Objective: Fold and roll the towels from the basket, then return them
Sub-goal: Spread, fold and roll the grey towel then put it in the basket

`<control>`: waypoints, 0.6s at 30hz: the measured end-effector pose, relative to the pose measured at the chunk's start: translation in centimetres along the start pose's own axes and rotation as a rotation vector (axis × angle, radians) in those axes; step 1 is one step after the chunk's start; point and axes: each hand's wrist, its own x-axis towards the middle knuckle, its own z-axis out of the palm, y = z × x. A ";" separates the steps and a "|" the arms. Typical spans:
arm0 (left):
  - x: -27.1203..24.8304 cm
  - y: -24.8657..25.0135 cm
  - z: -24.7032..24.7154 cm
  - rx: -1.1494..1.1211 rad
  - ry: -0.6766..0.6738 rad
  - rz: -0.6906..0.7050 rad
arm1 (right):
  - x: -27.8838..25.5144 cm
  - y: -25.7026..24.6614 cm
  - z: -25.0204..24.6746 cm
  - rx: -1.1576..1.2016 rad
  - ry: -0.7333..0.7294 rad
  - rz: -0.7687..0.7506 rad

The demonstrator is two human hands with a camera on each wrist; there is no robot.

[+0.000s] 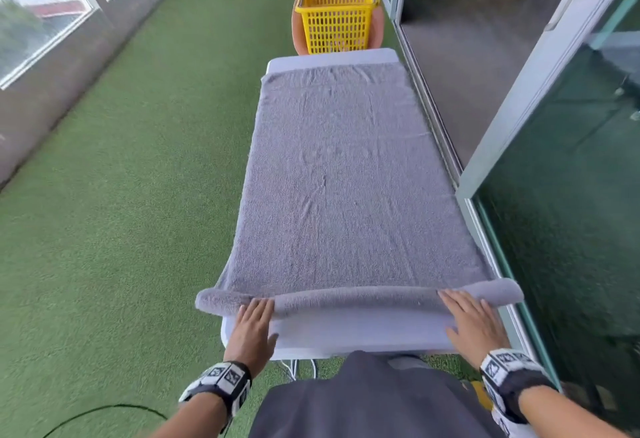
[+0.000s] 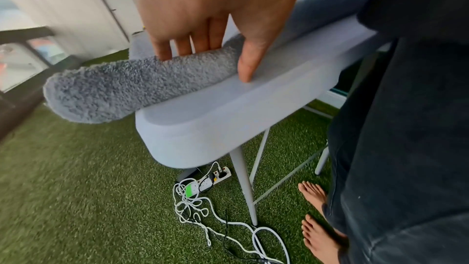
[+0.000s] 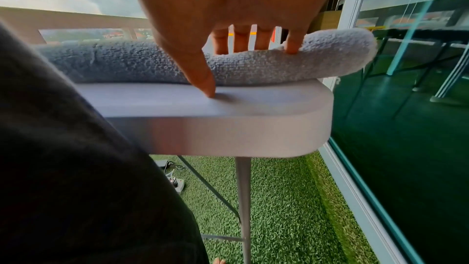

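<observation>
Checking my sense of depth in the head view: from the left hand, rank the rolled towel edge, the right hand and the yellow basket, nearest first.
1. Rolled towel edge: under the left hand's fingertips, at the table's near end.
2. Right hand: across the same roll, to the right.
3. Yellow basket: beyond the table's far end.

Head view: looks down from above toward 12 o'clock, along the table [image 1: 360, 333] to the basket [image 1: 336, 18] at its far end. Wrist views: sit close and low at the near edge, looking past the fingers. All three share the rolled towel end [image 1: 356, 299] [image 2: 132, 85] [image 3: 228, 67].
</observation>
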 end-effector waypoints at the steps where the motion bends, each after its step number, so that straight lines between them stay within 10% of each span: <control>1: -0.4 0.2 0.0 -0.030 -0.040 -0.028 | -0.5 0.0 0.3 -0.019 0.012 0.016; 9: 1.2 0.2 -0.7 -0.011 0.100 -0.127 | 1.4 0.4 -1.6 0.121 0.145 0.039; 18: -0.3 1.0 -1.6 -0.095 -0.021 -0.108 | -0.2 -0.3 -0.8 -0.028 -0.039 0.053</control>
